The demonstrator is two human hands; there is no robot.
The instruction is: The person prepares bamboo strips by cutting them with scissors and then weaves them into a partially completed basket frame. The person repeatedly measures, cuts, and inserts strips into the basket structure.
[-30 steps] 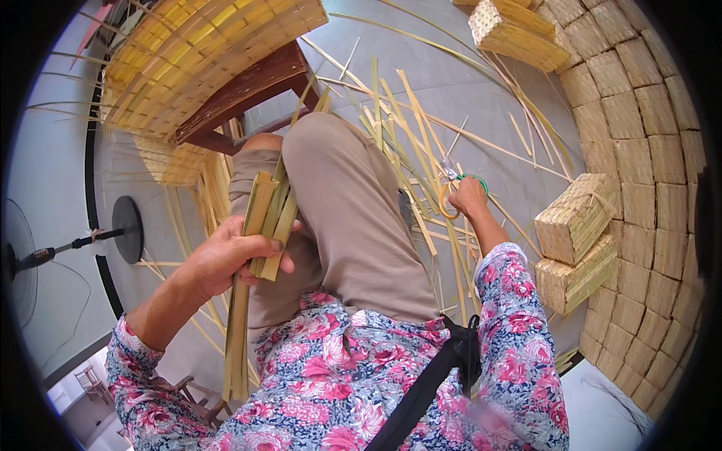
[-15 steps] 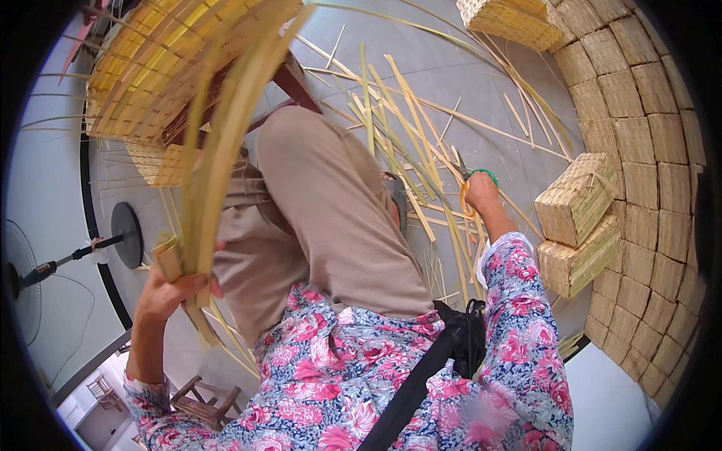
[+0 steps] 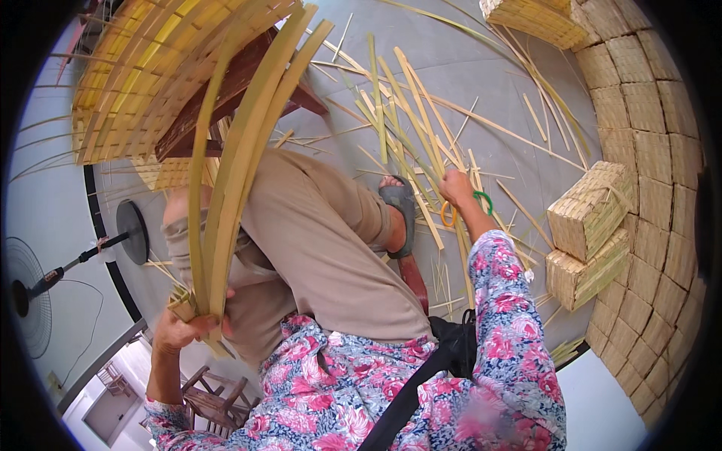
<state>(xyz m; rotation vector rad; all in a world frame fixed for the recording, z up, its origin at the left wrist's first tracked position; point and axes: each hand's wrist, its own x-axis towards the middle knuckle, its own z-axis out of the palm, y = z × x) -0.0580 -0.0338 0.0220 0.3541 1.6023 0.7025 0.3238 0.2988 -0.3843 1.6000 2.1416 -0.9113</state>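
Observation:
My left hand (image 3: 180, 328) grips a bundle of long yellow-green bamboo strips (image 3: 248, 150) at lower left; they rise past my left leg toward the top of the view. My right hand (image 3: 458, 191) is closed at the scissors, whose orange and green loops (image 3: 483, 200) show below my fingers; the blades are hidden. Its fingertips are over loose strips (image 3: 421, 120) on the grey floor, and whether they also pinch one is unclear.
A half-woven yellow mat or basket (image 3: 120, 90) rests on a wooden bench (image 3: 188, 120) at upper left. Stacked woven boxes (image 3: 647, 188) line the right, with two loose ones (image 3: 583, 210) beside them. A standing fan (image 3: 26, 301) and wooden chair (image 3: 218, 398) are at left; my sandalled foot (image 3: 398, 218) is central.
My left hand has moved down and left, and long strips now rise from it. My right hand shifted slightly, hiding the scissor blades. My legs moved, exposing more of the sandalled foot.

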